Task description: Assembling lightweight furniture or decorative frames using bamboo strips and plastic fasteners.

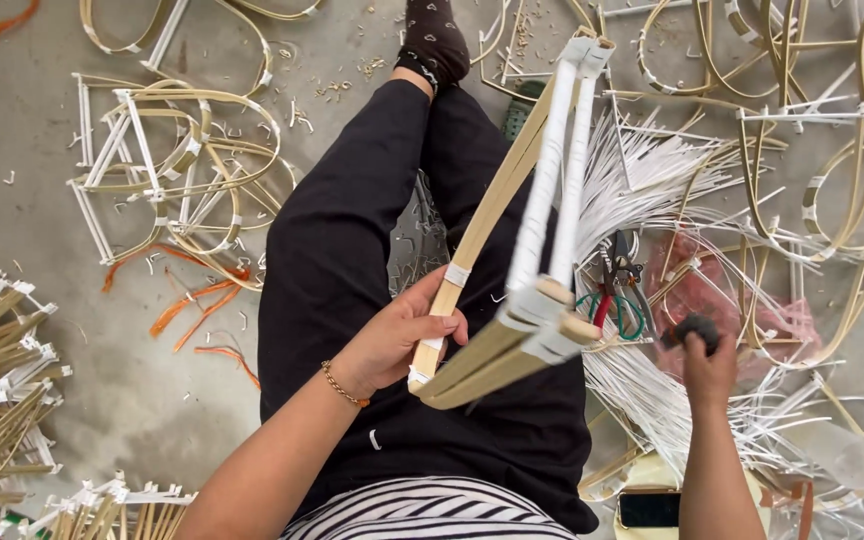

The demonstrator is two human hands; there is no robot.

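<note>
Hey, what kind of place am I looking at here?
Probably a handicraft workshop for bamboo-and-cane frames, worked on the floor: the left hand grips a white-wrapped bamboo frame, finished frames lie around, with loose white strips and pliers.

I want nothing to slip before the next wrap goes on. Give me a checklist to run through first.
1. Left hand grips the bamboo frame near its lower corner: ok.
2. Right hand closed on a small dark tool: ok; what tool it is, cannot tell.
3. White wrapping sits tight on the frame's bars: ok.
4. White strips within reach on the floor: ok.
5. Scissors lying loose beside the leg: not ok.
6. Frame joints fully bound: cannot tell.
</note>
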